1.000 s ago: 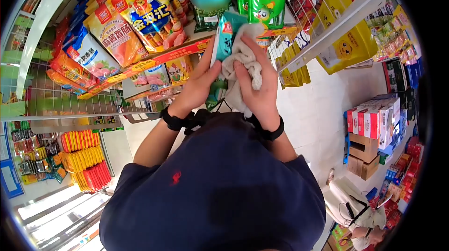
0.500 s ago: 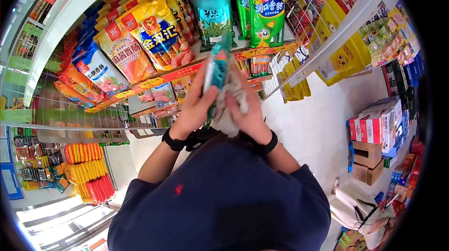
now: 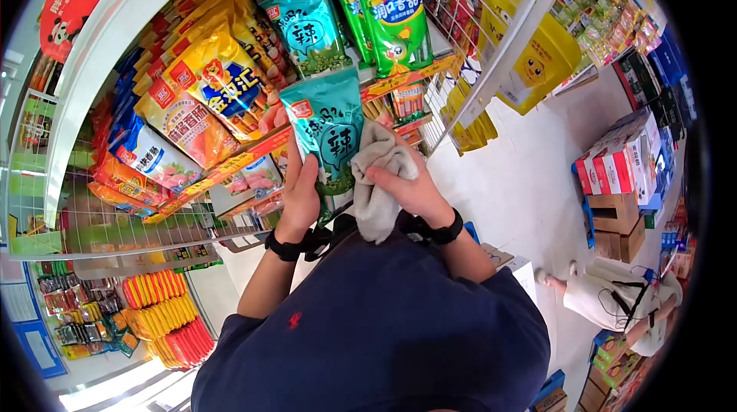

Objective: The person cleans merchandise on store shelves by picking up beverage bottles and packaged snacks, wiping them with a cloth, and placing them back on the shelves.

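Observation:
A teal snack bag (image 3: 326, 124) with a red logo patch faces me, held upright in front of the shelf. My left hand (image 3: 301, 193) grips its left side, thumb across the front. In my right hand (image 3: 411, 189) is a grey cloth (image 3: 375, 162), bunched up and pressed against the bag's right edge. Part of the cloth hangs below my fingers. Similar teal bags (image 3: 305, 28) stand in a row on the shelf just behind, with green corn-sausage bags (image 3: 391, 16) to their right.
Yellow sausage bags (image 3: 230, 82) and other packs line the shelf at left. A wire side panel and a white frame post (image 3: 514, 36) bound it at right. Stacked cartons (image 3: 614, 174) stand on the right floor. Another person (image 3: 614, 297) is at lower right.
The teal bag has turned from edge-on to front-facing. The cloth has shifted to its right edge. My view has swung slightly, showing the shelved teal bags clearly.

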A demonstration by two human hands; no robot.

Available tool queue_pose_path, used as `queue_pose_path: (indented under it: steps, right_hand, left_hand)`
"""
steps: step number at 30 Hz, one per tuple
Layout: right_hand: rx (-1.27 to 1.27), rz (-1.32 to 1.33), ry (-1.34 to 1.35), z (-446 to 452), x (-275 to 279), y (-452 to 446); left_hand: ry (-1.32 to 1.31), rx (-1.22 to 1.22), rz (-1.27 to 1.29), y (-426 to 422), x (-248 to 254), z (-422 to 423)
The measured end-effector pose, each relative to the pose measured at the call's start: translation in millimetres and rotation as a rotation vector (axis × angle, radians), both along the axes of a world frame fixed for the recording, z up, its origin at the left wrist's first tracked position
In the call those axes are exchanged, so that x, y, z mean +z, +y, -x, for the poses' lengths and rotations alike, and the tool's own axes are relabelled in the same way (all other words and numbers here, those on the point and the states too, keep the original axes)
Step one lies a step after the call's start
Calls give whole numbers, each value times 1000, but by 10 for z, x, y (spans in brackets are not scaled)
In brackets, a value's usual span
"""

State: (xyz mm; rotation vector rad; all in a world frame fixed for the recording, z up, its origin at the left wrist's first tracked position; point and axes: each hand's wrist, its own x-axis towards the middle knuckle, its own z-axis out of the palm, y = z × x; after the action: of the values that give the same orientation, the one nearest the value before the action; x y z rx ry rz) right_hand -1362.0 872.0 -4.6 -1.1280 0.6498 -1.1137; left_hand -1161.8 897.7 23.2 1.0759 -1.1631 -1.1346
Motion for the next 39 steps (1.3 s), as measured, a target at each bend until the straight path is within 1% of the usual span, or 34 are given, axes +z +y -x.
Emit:
queue_pose_path:
  steps: [1,2,4,5,6,7,8,9,10,11,12,13,16,18,20,22,24,26,28,30,32,33,34,36,37,39]
  right_hand:
    - [-20,55,-3,2,59,8]
    - [-21,51,-6,24,77,18]
    - [-13,108,60,82,99,21]
    - [-13,104,58,84,120,21]
    - [-82,268,155,86,143,17]
    - [-150,435,253,89,167,14]
    - [-148,432,253,74,193,20]
    - [-161,490,277,43,218,39]
    - [-175,547,301,32,241,63]
    - [-141,565,297,58,270,67]
    - [-142,564,297,59,261,52]
    - [-113,538,290,53,247,34]
    - [-70,469,301,44,224,1]
    - [-120,509,395,43,162,-13]
    - [-159,515,439,74,129,-5]
    - [-142,434,408,123,105,14]
    - [-113,399,417,175,134,54]
    - [-89,369,426,225,156,85]
    - [-95,431,475,259,136,132]
    - [-103,419,491,290,94,194]
    - [-112,376,467,304,13,209]
    - [-102,361,499,316,57,219]
    - [-98,364,504,311,57,229]
    - [-71,326,492,304,33,216]
    - [-78,350,512,295,58,213]
    - [-58,354,506,276,90,176]
  left_hand:
    - [-44,3,1,10,-29,-7]
    - [-47,1,-3,9,-48,-5]
    - [-242,65,230,-27,-69,11]
    - [-303,62,184,-44,-57,-35]
    - [-304,62,179,-29,-58,-68]
    - [-204,67,44,-18,-66,-95]
    - [-104,73,-90,-6,-86,-106]
    - [40,45,-51,-15,-112,-87]
    - [37,44,-59,-13,-119,-80]
    - [-50,35,-20,-35,-112,-71]
    - [-136,25,20,-76,-53,-38]
    - [-63,98,25,-135,67,15]
    - [-137,241,99,-385,222,-43]
    - [-214,336,211,-654,292,-79]
    - [-199,320,312,-882,395,-28]
    - [-196,360,370,-1165,341,13]
    - [-305,441,384,-1408,186,30]
    - [-263,446,362,-1480,48,107]
    - [-258,502,359,-1467,33,182]
    - [-281,507,347,-1403,-15,211]
    - [-563,634,322,-1405,-50,166]
    - [-524,557,254,-1341,63,196]
    - [-519,561,253,-1337,45,215]
    - [-676,646,337,-1350,-5,266]
    - [-765,618,336,-1322,27,297]
    - [-724,605,342,-1398,-34,286]
